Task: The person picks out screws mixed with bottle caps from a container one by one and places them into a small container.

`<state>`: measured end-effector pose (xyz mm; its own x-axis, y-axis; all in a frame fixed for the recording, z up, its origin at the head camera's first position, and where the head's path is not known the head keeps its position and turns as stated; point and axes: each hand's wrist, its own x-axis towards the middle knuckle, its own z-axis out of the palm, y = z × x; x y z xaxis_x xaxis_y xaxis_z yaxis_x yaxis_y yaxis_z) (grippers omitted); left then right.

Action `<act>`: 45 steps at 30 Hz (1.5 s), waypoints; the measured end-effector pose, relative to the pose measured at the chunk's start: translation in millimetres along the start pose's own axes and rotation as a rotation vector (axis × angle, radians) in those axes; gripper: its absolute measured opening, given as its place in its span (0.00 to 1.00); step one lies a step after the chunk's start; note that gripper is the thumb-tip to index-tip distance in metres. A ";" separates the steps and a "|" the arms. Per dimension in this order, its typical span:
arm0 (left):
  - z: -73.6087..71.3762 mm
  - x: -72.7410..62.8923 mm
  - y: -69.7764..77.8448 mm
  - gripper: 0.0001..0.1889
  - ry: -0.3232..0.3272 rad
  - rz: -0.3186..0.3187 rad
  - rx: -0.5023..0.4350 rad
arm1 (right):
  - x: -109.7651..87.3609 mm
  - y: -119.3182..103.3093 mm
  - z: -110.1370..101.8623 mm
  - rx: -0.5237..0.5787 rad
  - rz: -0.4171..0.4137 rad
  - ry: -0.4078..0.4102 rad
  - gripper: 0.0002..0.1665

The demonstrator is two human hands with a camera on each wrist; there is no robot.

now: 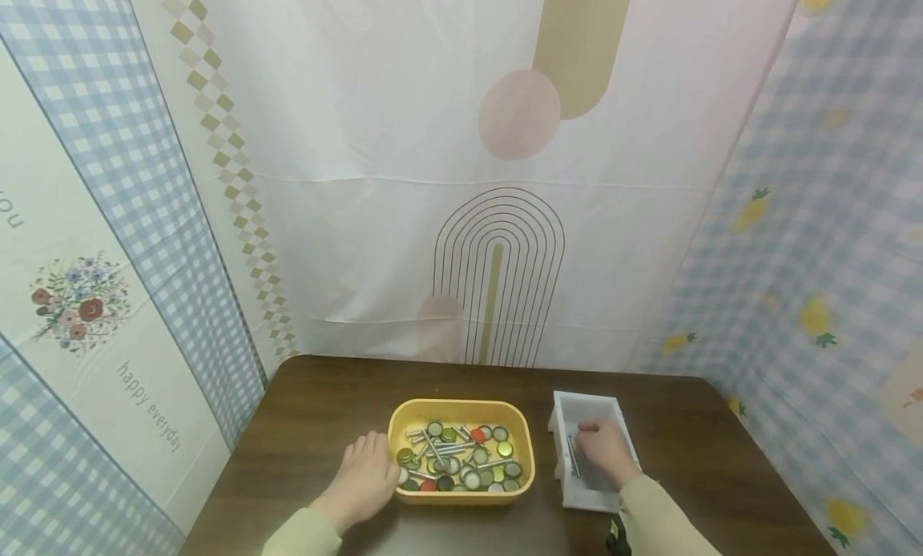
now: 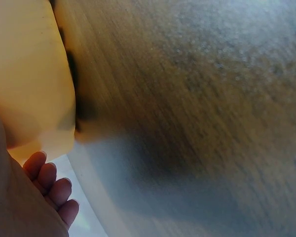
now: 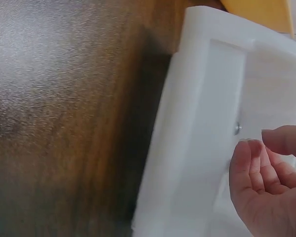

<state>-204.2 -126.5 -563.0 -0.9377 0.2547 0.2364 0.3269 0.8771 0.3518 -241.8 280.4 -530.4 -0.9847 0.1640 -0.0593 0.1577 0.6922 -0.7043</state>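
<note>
A yellow tub [image 1: 461, 498] stands on the table, with many bottle caps [image 1: 505, 449] and long silver screws or nails [image 1: 450, 449] mixed inside it. My left hand [image 1: 366, 472] rests against the tub's left side, its fingers fairly straight in the left wrist view. To the right is a white bin [image 1: 590, 500] with thin silver screws or nails [image 1: 573, 457] on its floor. My right hand [image 1: 607, 450] is inside this bin, just right of them. Its fingers [image 3: 241, 160] are loosely bent, thumb near the fingertips, and I see nothing held between them.
The brown wooden table [image 1: 303, 412] carries both containers, the bin a short gap right of the tub. A patterned cloth [image 1: 375, 259] hangs behind the table, and checked cloths hang at both sides. Something dark [image 1: 617, 536] shows at my right wrist.
</note>
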 end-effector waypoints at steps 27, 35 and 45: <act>7.9 1.1 -6.4 0.07 0.024 -0.007 0.003 | -10.3 -79.4 39.7 0.079 -0.290 -0.169 0.21; 4.7 0.4 -2.4 0.07 0.016 -0.010 -0.003 | -13.5 -83.0 70.4 -0.204 -0.563 -0.306 0.11; 0.7 0.1 0.2 0.07 0.012 -0.009 0.001 | -20.4 -82.5 84.7 -0.462 -0.722 -0.265 0.03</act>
<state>-204.3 -126.0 -563.5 -0.9391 0.2414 0.2444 0.3180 0.8800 0.3528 -241.0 160.4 -531.1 -0.8315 -0.5488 0.0864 -0.5487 0.7870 -0.2820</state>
